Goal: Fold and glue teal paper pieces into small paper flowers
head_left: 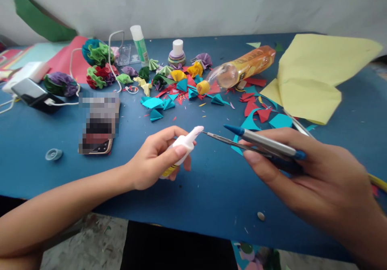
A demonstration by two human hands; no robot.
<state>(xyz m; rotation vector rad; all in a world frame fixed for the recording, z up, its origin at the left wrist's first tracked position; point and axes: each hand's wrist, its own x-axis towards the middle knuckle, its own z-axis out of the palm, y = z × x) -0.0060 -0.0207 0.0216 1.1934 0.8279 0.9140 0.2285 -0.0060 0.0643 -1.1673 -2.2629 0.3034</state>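
At the near edge of the blue tabletop [211, 205], a small pale oval object [261, 216] lies below the right hand [320, 173]. That hand's fingers are closed around a silver pen with blue ends [266, 141] and a slim, pointed grey metal tool [222, 139], both directed leftward. The left hand [160, 157] has its thumb and fingers wrapped around a small white plastic squeeze bottle with a yellow label [184, 144], held above the tabletop, its tapered nozzle tilted up and to the right. The metal tool's tip is at the nozzle's end; whether they touch is unclear.

To the left, a small translucent grey cap [53, 154] lies near a phone [101, 124] whose screen is blurred. Farther back are a glossy dark block [35, 94] with a white cable plugged in, ruffled multicoloured paper balls [97, 52], and scattered red and turquoise paper pieces [153, 102].

Beyond the middle, a clear plastic bottle with an orange label and yellow cap [238, 70] lies on its side, with a large folded pale-yellow paper sheet [314, 76] to its right. A green-and-white glue stick [139, 46] and a round white-capped container [177, 53] stand near the grey wall [211, 5].
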